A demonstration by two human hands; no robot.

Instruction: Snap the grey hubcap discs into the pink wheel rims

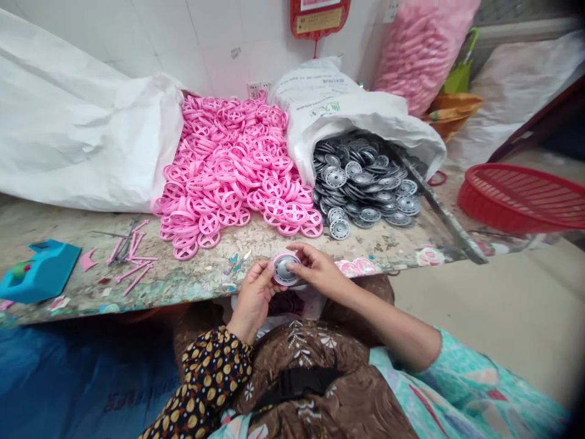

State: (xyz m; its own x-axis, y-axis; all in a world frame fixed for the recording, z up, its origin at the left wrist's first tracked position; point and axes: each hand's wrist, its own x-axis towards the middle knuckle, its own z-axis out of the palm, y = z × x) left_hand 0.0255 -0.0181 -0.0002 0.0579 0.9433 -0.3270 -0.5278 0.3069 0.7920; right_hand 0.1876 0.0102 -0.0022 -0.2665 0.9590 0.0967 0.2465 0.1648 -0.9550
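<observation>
The fingers of the left hand (255, 296) pinched a pink-rimmed grey disc (281, 268) just below the frame's centre; the right hand (320, 272) gripped its right side, thumb on the face. Beyond, on the table (384, 245), pink rings (231, 174) were heaped upper left of centre, more discs (362, 178) upper right.

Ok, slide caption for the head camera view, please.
Left hand and right hand hold a pink-rimmed grey disc at the table edge, before piles of pink wheels and grey discs.
</observation>
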